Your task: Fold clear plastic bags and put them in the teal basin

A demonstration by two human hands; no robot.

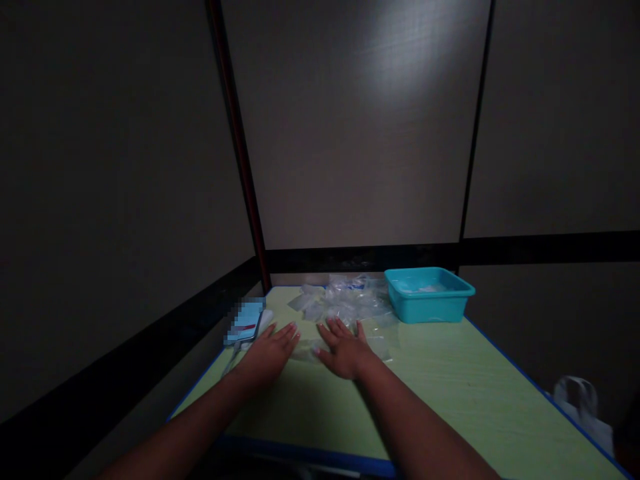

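A clear plastic bag (305,351) lies flat on the light green table (450,387), partly under my hands. My left hand (270,353) is stretched out at the bag's left end, fingers extended and holding nothing. Over the bag's middle, my right hand (345,350) rests palm down with its fingers spread. Just beyond the hands is a loose heap of clear plastic bags (345,300); what they contain, if anything, is too faint to tell.
A turquoise plastic basin (430,308) stands at the back right, with something pale inside. At the left edge lies a phone-like device (246,321) with a blurred screen, beside a white item (265,323). A white bag with handles (583,407) is off the table's right side. Walls enclose the back and left.
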